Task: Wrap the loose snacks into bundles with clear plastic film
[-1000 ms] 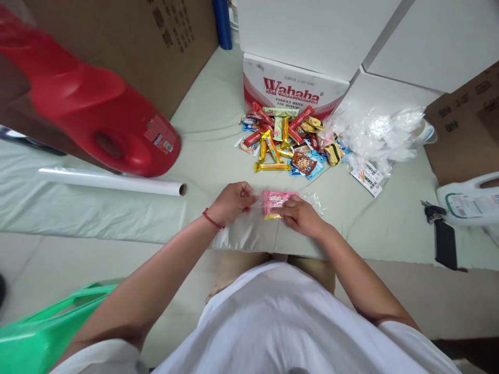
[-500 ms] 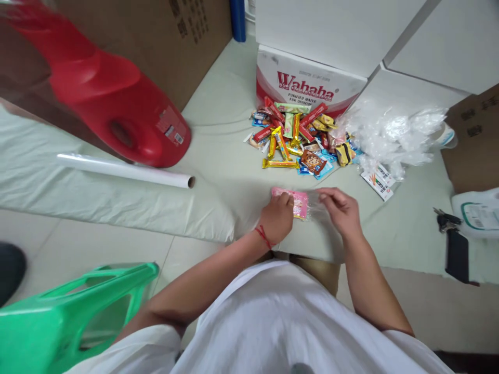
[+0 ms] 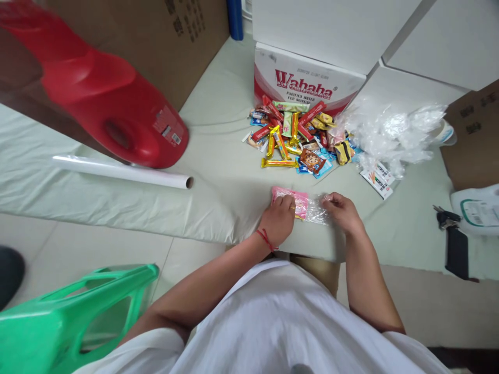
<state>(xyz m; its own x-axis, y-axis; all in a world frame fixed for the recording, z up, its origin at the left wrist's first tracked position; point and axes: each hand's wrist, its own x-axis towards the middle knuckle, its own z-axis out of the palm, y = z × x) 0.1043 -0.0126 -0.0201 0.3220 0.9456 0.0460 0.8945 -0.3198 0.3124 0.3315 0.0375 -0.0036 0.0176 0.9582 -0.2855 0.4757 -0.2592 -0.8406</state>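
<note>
Near the table's [image 3: 222, 202] front edge, our left hand [image 3: 278, 220] is covering part of a pink packet [image 3: 301, 203], fingers curling; we cannot tell how far that grip is closing. Our right hand [image 3: 345, 213] is pinching the clear wrapper [image 3: 316, 212] between bent fingers.

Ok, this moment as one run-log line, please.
left hand: on pink packet | right hand: at end of clear wrap | beyond: wrapped snacks piled before box

Soft light, stretched edges
Glare flecks the crumpled clear plastic [image 3: 390, 130]; the red jug [image 3: 88, 88] seems blurred up top.
</note>
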